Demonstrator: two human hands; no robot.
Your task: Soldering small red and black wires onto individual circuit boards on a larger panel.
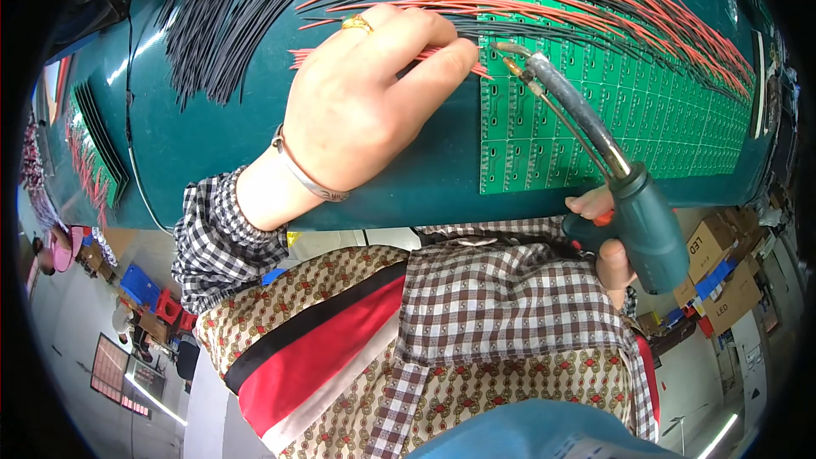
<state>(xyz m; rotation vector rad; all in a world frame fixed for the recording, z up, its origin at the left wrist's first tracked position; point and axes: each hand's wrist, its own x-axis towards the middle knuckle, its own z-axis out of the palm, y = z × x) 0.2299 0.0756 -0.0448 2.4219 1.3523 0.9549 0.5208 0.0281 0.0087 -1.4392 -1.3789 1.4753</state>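
Holding soldering gun (650, 225), right hand (611, 263), part-hidden

A dark green, pistol-shaped soldering tool (653, 229) slants far-left, its bent metal nozzle (582, 110) over a flat, bright green circuit-board panel (531, 174) at right. Thin red and black wires (527, 8) fan across the panel's far part.

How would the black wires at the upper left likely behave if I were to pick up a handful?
The black wires would probably bend yet hold some shape, being thin and only gently curved. A handful might shed some, since no tie shows around them.
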